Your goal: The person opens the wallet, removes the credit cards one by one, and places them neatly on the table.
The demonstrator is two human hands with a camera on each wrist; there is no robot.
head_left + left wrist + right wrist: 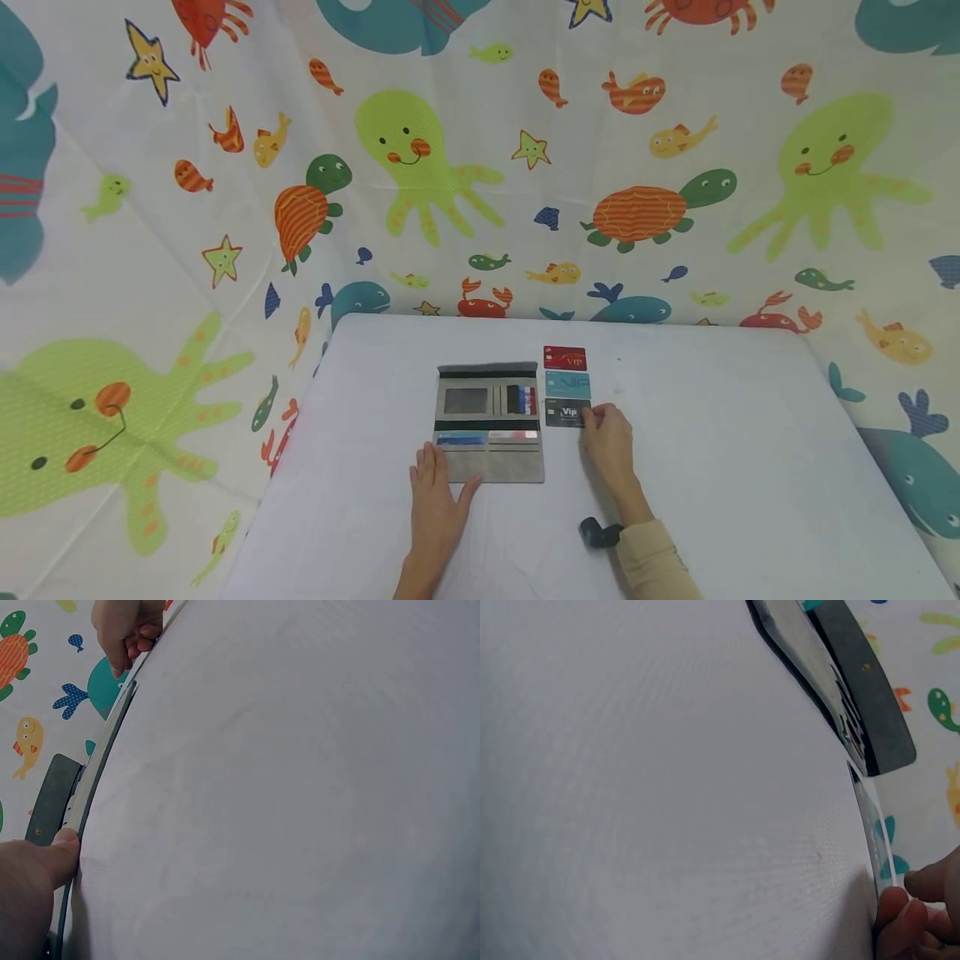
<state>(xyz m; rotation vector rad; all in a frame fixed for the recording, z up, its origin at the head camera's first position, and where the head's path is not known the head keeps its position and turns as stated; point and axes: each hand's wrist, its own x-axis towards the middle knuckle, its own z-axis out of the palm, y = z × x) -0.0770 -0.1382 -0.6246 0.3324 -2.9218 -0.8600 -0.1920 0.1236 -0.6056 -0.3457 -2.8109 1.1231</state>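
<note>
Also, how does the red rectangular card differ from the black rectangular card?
The red rectangular card is at the far end of the column, the black rectangular card at the near end. The red card reads "VIP" in capitals, the black card "Vip". The right hand holds the black card's edge; nothing holds the red card. Both are right of the open grey wallet.

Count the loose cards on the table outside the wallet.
3, in a column right of the wallet: the red card farthest, the teal card in the middle, the black card nearest, touched by the right hand. Any beneath these would be hidden.
</note>
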